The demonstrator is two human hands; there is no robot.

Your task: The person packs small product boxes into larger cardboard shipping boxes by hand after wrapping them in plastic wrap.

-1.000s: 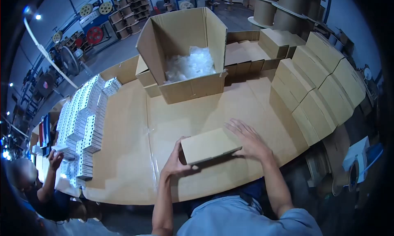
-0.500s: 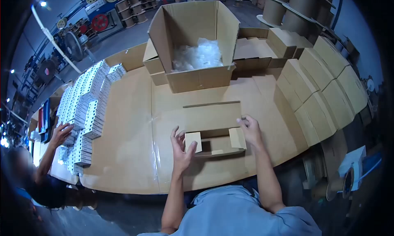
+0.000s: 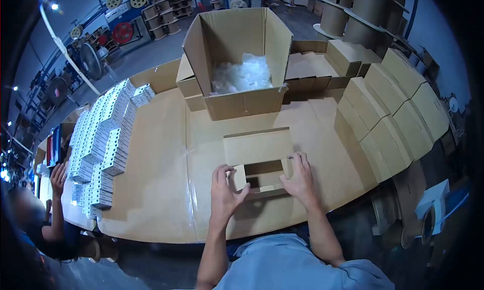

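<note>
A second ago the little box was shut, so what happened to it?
The small box got opened: its lid now lies back flat. The left hand and right hand moved onto its two side flaps, pushing them inward. The big carton and the stacked white boxes stayed put.

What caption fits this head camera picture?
Left hand and right hand fold the side flaps of a small open cardboard box on a cardboard-covered table.
</note>
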